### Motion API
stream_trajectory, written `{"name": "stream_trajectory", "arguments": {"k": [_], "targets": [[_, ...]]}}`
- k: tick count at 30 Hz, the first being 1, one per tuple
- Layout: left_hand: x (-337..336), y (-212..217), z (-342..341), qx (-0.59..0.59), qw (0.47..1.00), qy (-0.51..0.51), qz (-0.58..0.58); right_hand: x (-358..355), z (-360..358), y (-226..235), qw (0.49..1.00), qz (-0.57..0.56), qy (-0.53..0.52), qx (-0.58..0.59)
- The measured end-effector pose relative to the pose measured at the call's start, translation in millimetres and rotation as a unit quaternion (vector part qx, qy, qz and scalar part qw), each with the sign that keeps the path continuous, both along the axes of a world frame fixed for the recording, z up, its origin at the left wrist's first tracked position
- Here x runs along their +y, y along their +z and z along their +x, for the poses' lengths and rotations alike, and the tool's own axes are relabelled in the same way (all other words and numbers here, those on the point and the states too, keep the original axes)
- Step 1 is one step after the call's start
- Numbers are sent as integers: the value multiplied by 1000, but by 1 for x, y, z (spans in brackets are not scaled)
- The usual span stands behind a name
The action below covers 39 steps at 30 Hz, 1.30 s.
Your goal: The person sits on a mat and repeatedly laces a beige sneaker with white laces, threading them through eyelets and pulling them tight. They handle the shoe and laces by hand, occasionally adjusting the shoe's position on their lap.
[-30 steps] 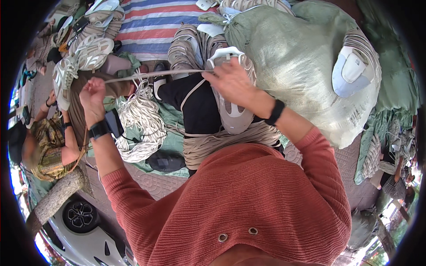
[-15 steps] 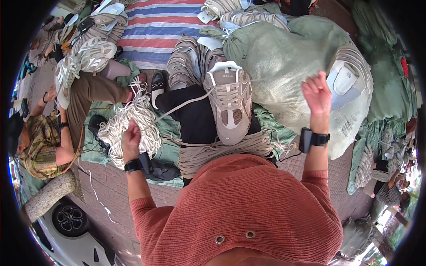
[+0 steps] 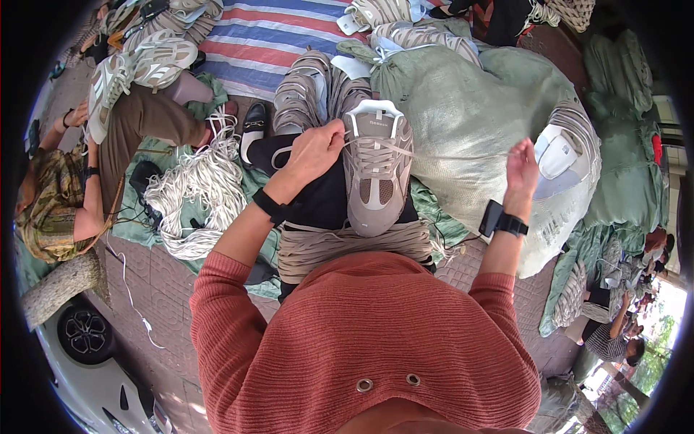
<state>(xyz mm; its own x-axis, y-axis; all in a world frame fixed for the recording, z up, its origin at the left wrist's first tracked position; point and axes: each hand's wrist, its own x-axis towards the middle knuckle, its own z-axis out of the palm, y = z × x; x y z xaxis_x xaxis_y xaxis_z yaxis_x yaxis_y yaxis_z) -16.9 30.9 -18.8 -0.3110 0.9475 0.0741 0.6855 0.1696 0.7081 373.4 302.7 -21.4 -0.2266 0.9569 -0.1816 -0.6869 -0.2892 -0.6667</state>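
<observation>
Well, the shoe (image 3: 379,206) sits on my lap (image 3: 322,204), likely light, soft-topped, firm-soled, best steadied by its collar (image 3: 375,108); my left hand (image 3: 316,153) seems pinched on the limp lace (image 3: 376,153), my right hand (image 3: 522,170) well apart, its hold I cannot tell

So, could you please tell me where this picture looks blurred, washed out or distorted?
Head view: the right hand looks slightly soft, possibly from motion, while the shoe is fairly crisp; head view, lower right: the background is washed out to white in patches; head view, lower left: the car looks bent near the dark, curved rim.
</observation>
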Motion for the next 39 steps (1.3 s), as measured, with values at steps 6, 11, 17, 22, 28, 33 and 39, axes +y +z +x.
{"name": "stream_trajectory", "arguments": {"k": [6,11,17,22,28,33,39], "targets": [[-2,12,1,31,999,-21,-14,-78,-189,33,817,351,237,-392],[15,-4,5,25,1000,-5,-6,-103,-246,13,580,613,343,-413],[21,12,-16,-308,937,-7,-163,-105,-245,13,615,513,435,-411],[15,-1,-13,-269,952,-30,-145,-108,-254,3,644,473,451,-398],[-6,21,-1,-64,996,-59,-27,-98,-249,2,664,413,506,-363],[1,25,0,96,989,-105,41,-69,-219,43,785,173,573,-156],[26,23,5,-31,988,-58,143,44,-60,42,964,76,250,49]]}}
